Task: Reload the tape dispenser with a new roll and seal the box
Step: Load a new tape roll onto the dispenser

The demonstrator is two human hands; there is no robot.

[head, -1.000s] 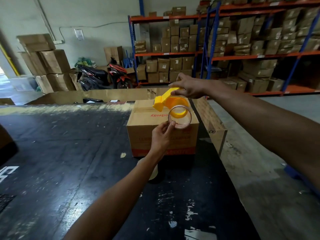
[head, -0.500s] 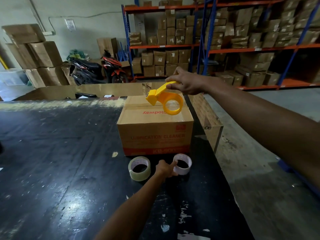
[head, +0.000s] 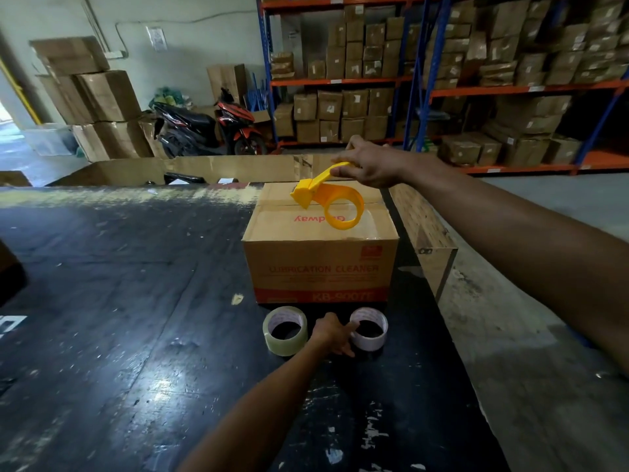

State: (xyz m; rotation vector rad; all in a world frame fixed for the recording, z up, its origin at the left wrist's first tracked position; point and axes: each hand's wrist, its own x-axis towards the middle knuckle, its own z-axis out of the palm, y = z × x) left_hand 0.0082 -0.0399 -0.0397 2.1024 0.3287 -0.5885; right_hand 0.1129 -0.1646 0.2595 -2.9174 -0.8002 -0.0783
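Note:
My right hand (head: pixel 369 163) grips the handle of a yellow tape dispenser (head: pixel 326 199) and holds it above the top of the cardboard box (head: pixel 320 264), which is marked "LUBRICATION CLEANER". The dispenser's ring holds no roll. Two rolls lie flat on the black table in front of the box: a thick clear tape roll (head: pixel 285 330) on the left and a thin white empty core (head: pixel 369 328) on the right. My left hand (head: pixel 332 332) rests on the table between them, fingers apart, with the index fingertip touching the core's left rim.
The black table (head: pixel 136 301) ends just right of the box, where a wooden crate edge (head: pixel 429 229) and the concrete floor (head: pixel 510 301) begin. An open flat carton (head: pixel 170 170) lies behind the table. A motorbike (head: pixel 207 127), stacked cartons and shelving stand farther back.
My left hand took the empty core off the dispenser and set it on the table beside the full roll. My right hand kept the dispenser above the box.

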